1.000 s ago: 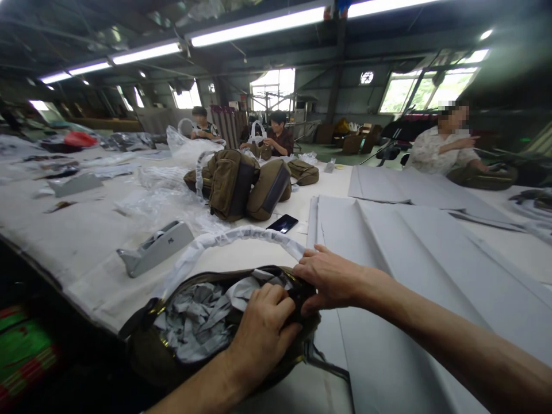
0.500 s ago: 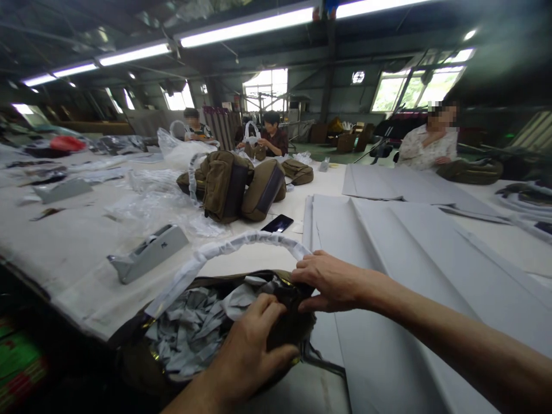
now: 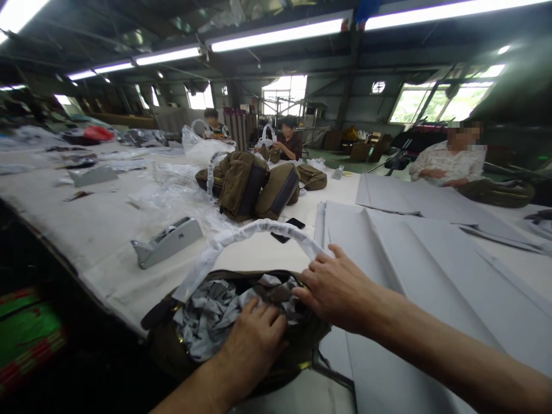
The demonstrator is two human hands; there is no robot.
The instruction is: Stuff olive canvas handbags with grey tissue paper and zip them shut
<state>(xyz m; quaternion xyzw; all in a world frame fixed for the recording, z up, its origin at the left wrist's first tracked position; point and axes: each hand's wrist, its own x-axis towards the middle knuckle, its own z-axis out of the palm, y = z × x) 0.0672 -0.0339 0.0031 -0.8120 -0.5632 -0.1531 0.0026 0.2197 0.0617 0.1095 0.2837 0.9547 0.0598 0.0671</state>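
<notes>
Head view: at the table edge, my left hand presses flat into the olive bag and its paper stuffing — right hand spread open on the rim, wrapped handle arching just beyond, tape dispenser nearby.

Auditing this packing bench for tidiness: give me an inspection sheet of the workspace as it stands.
Surface: long table under white cloth.
Job's things: open olive bag at the near edge, stuffed with crumpled grey paper; handle wrapped white.
Clutter: tape dispenser, black phone, loose plastic film, heap of olive bags, grey paper sheets.
Hands: left hand flat on the stuffing; right hand on the bag's right end, fingertips hidden.
Cables: nothing seen.
Surroundings: seated co-workers across the table; strip lights, windows.
</notes>
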